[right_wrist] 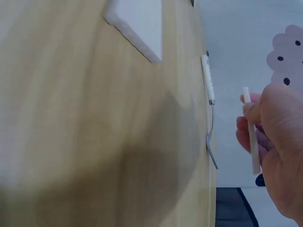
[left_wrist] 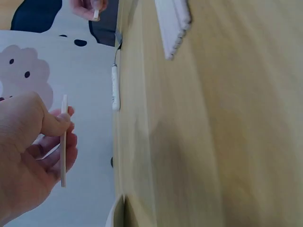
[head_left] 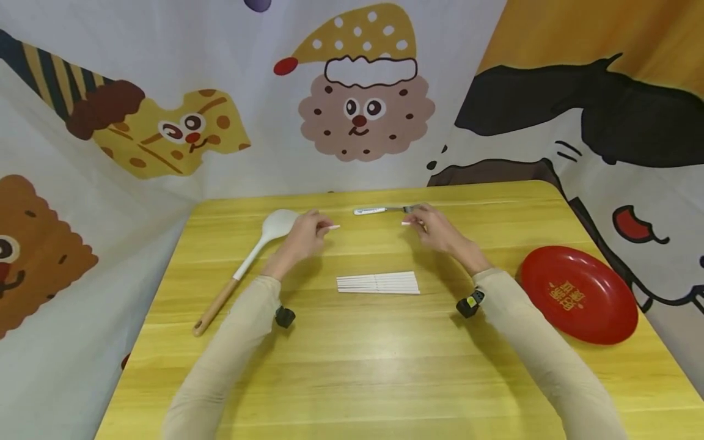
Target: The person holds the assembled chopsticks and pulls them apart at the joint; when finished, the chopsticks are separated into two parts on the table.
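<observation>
My left hand [head_left: 305,236] is raised above the table near the ladle's bowl. Between thumb and fingers it pinches a short, thin white stick [left_wrist: 63,156], seen nearly whole in the left wrist view. On the other side, my right hand [head_left: 438,232] pinches a similar short white stick [right_wrist: 253,142], held up near the fork's tines. The two sticks are apart, with a gap between the hands. Nearer me lies a flat, ridged white bundle [head_left: 377,283], like several thin sticks side by side; neither hand touches it.
A white ladle [head_left: 279,223] with a wooden handle lies at the left, partly behind my left hand. A white-handled fork [head_left: 370,211] lies near the back edge. The red oval plate [head_left: 605,290] is on the right. Behind the table [head_left: 374,366] hangs a cartoon-printed cloth [head_left: 264,134].
</observation>
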Available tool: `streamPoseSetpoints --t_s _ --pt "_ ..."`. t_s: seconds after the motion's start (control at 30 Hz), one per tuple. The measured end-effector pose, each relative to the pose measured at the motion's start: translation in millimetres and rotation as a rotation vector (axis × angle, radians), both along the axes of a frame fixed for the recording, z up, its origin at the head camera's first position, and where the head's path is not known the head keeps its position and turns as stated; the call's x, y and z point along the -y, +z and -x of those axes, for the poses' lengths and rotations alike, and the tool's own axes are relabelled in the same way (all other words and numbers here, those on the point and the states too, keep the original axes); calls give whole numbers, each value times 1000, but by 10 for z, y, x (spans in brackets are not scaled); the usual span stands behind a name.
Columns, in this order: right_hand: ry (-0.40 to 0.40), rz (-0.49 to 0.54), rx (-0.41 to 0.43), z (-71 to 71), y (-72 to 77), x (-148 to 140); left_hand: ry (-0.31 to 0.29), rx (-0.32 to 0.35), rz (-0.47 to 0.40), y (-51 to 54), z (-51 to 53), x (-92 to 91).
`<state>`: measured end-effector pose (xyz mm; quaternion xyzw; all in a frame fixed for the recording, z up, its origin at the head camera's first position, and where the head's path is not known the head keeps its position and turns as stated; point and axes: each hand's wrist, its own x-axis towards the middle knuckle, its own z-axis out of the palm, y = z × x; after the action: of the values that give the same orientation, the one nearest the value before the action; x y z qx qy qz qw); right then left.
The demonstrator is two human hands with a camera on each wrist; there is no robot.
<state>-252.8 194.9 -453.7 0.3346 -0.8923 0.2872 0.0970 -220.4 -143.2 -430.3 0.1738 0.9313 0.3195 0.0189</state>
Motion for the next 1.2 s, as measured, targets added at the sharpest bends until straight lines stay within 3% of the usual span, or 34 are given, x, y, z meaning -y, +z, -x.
streamPoseSetpoints --t_s 0.2,0.47,0.77,0.9,1.2 --pt "-23 -82 4 228 -5 25 24 24 6 -33 238 -172" --pt "-82 -138 128 394 -28 84 -4 60 17 -155 496 -359" --pt "-108 -168 232 439 -79 102 -32 135 -1 -355 620 -558" --pt "-122 -173 246 456 -93 106 -31 192 -60 -382 653 -592" --pt "-121 -166 287 480 -139 145 -63 191 -50 -419 727 -603"
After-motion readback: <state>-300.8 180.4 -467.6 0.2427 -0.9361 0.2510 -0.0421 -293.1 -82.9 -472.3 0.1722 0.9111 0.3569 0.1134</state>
